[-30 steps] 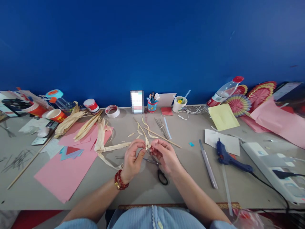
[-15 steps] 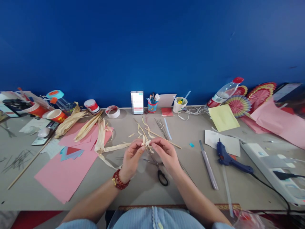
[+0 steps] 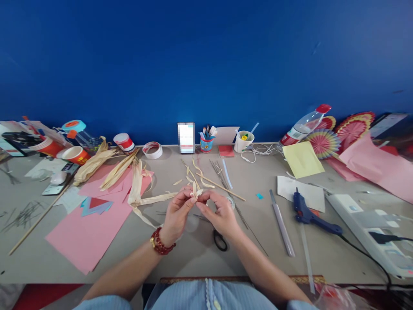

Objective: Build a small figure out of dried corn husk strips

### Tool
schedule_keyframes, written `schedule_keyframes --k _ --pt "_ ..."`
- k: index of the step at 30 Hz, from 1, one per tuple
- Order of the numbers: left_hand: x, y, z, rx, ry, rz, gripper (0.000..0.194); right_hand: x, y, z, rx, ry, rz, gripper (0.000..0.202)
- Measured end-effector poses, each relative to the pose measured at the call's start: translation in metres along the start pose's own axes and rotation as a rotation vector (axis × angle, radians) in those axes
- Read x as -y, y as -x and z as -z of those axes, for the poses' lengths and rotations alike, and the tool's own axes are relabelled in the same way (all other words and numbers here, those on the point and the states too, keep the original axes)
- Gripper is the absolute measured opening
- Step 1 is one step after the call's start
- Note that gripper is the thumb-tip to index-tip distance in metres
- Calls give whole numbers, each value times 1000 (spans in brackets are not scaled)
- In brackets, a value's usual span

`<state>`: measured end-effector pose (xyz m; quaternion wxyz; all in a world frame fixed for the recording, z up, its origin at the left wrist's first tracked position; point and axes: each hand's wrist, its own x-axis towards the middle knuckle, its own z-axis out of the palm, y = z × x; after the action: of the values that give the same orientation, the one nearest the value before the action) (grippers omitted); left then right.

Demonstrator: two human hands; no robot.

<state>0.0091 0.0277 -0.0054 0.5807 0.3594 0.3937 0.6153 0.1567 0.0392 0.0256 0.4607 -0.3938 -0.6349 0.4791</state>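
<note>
My left hand and my right hand meet at the middle of the desk, fingertips close together. Between them is a small flower-like piece of dried corn husk, pale cream, its petal-like strips pointing up. Both hands pinch it near its base; the fingers hide its lower part. A pair of scissors lies under my hands, one black handle loop showing. Just beyond my fingertips are thin husk strips and a wooden stick. Left of my hands, longer dried corn husks rest partly on pink paper.
On the right lie a blue glue gun, a grey-purple rod and a white power strip. A tape roll, phone, pen cup and bottle line the back by the blue wall.
My right hand has shifted slightly left and its fingers have curled closer to my left fingertips. The husk piece has turned a little, its strips now more upright.
</note>
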Motion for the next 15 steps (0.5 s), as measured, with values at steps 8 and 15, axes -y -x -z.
schedule_keyframes --k 8,15 --pt "-1 0 0 11 24 17 16 0 -1 1 24 -6 2 8" --pt "0 1 -1 9 30 20 15 -2 -1 1 37 -29 -32 7"
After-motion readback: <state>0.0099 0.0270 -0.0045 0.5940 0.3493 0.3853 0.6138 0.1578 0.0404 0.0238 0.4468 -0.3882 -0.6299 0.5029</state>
